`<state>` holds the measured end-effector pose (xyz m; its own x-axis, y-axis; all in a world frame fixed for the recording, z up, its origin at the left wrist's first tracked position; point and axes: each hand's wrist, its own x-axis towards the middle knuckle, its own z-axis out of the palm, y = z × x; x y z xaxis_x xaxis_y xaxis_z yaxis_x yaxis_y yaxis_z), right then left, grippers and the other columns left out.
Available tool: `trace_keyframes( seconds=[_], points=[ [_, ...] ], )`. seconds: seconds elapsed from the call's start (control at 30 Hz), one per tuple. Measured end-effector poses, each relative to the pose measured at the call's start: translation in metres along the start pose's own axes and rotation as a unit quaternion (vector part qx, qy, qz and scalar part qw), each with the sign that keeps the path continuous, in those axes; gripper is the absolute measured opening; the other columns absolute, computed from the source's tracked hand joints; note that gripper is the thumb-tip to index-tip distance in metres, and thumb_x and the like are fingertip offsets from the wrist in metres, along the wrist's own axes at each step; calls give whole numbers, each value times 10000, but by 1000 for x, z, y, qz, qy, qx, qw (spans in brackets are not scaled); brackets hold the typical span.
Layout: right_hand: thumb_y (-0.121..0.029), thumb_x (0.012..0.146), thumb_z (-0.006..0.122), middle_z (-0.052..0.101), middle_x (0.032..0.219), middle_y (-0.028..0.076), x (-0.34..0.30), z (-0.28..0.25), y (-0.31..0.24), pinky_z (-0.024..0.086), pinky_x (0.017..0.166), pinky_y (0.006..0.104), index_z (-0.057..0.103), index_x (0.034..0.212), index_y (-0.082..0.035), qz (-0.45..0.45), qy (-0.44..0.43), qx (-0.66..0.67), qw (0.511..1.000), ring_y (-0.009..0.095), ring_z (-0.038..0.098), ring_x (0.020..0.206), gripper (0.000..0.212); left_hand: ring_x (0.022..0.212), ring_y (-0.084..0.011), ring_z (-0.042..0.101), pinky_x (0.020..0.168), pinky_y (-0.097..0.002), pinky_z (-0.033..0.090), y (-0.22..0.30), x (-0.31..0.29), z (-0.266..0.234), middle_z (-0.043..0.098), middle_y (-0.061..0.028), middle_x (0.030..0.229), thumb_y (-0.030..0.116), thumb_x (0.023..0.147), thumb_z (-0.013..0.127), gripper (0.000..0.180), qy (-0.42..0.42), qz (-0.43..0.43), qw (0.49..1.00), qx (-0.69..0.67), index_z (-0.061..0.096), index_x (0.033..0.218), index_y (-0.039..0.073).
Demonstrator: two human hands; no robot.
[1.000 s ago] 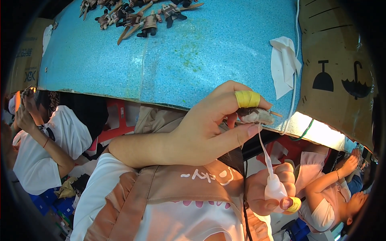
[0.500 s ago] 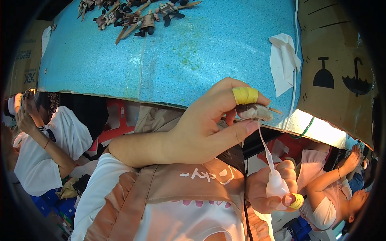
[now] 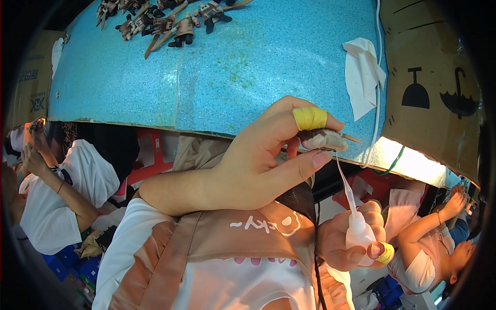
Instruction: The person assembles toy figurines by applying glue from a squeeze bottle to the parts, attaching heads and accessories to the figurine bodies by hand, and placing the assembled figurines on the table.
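Observation:
My left hand is closed on a small grey-and-brown figurine, pinched between thumb and fingers just past the table's near edge. A thin wooden stick pokes out at its right end. Yellow tape wraps one left finger. Lower down, my right hand is wrapped round a white squeeze bottle. The bottle's long, thin nozzle points up, its tip at the figurine beside my left thumb; whether it touches cannot be made out. One right finger carries yellow tape too.
Several small figurines with wooden sticks lie at the far left of the blue table. A white tissue and a white cable lie at its right, by a cardboard box. Other people sit at left and right.
The view has shifted slightly. My left hand with the figurine sits a little further left; the bottle has tilted slightly in my right hand, its nozzle still at the figurine.

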<state>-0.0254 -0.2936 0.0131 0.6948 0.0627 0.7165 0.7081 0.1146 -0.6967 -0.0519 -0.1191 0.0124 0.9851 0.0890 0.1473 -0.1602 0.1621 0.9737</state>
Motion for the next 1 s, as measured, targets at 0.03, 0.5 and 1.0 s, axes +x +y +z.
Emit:
trace_keyframes(
  seconds=[0.03, 0.5, 1.0],
  points=[
    [-289, 878, 515, 354, 535, -20, 1, 0, -1, 204, 468, 290, 449, 910, -141, 2, -6, 4, 1000, 108, 275, 424, 164, 996, -145, 456, 874, -269, 365, 0, 0, 0, 414, -91, 1108, -34, 833, 519, 330, 0, 0, 1000, 0, 475, 1160, -25],
    [-311, 880, 518, 376, 533, -22, 1, 0, -1, 204, 453, 282, 459, 906, -152, 4, 3, -6, 1000, 109, 288, 421, 172, 1012, -147, 489, 888, -264, 369, 1, 0, 0, 419, -78, 1100, -27, 853, 507, 328, 13, -34, 999, -40, 450, 1176, -39],
    [-316, 868, 534, 325, 531, -21, -2, 2, -2, 197, 445, 282, 457, 880, -143, 17, 3, -29, 999, 109, 274, 420, 189, 1043, -109, 485, 908, -245, 362, 3, -3, 5, 525, -72, 1078, -2, 877, 499, 365, 25, -78, 992, -95, 399, 1228, -13]
  ],
)
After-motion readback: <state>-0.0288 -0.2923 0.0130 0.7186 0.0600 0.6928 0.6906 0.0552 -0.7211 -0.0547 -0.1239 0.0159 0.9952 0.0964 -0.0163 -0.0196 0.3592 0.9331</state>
